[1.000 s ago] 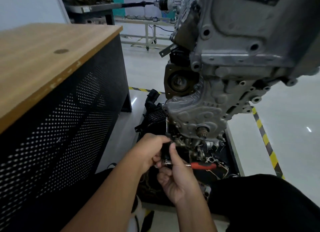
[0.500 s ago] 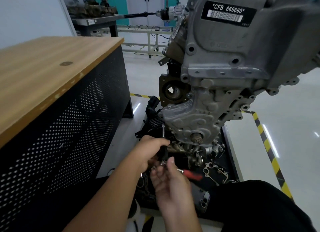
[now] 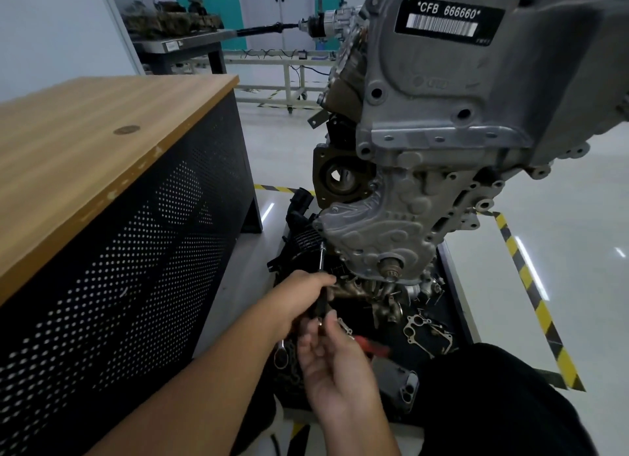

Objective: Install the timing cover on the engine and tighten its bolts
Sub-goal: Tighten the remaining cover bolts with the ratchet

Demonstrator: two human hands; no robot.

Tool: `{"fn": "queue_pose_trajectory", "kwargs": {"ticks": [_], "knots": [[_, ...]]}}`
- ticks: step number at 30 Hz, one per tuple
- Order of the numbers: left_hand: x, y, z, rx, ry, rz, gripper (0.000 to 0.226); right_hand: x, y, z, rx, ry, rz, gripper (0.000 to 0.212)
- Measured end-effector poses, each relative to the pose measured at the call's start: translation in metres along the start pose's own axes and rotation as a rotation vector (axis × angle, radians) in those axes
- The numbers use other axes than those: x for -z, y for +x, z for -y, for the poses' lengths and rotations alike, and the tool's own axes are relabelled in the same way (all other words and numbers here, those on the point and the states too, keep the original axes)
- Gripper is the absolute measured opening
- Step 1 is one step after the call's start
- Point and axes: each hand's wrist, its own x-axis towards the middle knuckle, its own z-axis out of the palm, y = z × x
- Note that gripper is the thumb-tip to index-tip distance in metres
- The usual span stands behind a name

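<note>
timing cover [image 3: 371, 231], cast alloy, seated on engine [image 3: 476, 91] front above the crank snout.
left hand [image 3: 306, 294] grips a black-handled driver [image 3: 321, 261], tip at the cover's lower-left edge; right hand [image 3: 335, 363] relaxed, fingers uncurled, holding nothing. cover likely rigid, heavy, best held by its rim. loose gaskets [image 3: 425, 333], red-handled tool [image 3: 372, 348], desk [image 3: 102, 142] crowd access.

"*CFB 666660*" on engine label [image 3: 448, 20]

Red-handled tool [image 3: 372, 348] blurred (perhaps pliers), engine [image 3: 476, 115] cropped
</note>
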Motion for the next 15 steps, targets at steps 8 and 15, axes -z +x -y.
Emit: {"fn": "queue_pose_trajectory", "kwargs": {"ticks": [8,15], "knots": [[0.039,0.001,0.006,0.005,0.063,0.185,0.029,0.005,0.009,-0.036,0.379,-0.781,-0.158,0.012],[0.031,0.008,0.009,-0.14,0.024,0.044,0.032,-0.005,0.004,-0.045,0.343,-0.392,-0.086,0.009]]}}
